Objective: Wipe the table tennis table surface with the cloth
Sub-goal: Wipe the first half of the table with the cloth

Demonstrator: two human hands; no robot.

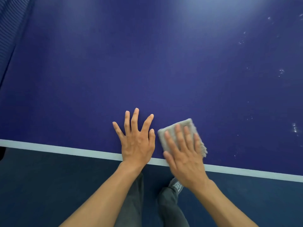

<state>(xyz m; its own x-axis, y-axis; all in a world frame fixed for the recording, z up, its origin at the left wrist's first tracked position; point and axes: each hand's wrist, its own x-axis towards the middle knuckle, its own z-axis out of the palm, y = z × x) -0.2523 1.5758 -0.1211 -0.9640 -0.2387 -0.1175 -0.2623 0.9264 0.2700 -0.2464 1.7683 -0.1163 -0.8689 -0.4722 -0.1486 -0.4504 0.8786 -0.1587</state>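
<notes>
- Blue striped net [9, 22] at far left top, running along the table's left side.
- Dark blue floor [41, 185] below the table's near edge.
- Deep blue matte table tennis table surface [98, 63] fills most of the view; the white edge line [65, 149] runs along the near edge and slopes down to the right.
- Bare left hand [136, 141] lies flat, palm down, on the surface just past the white line. 4 fingers are straight and fanned wide, the thumb points up beside the index finger. It holds nothing.
- Dark grey trouser legs [167, 207] show under the table edge, between the 2 forearms.
- Grey folded cloth with a frayed right edge [183, 124] lies flat on the surface near the near edge, just right of the left thumb, with a thin gap between them.
- Bare right hand [185, 153] presses flat on the cloth. 4 fingers are straight, close together and only slightly splayed, covering most of it. The thumb lies at the cloth's near-left side; the palm overlaps the white line.
- Grey shoe [177, 185] is partly visible under the right wrist.
- White specks and smears [281, 72] are scattered down the surface's right side, well apart from the cloth.
</notes>
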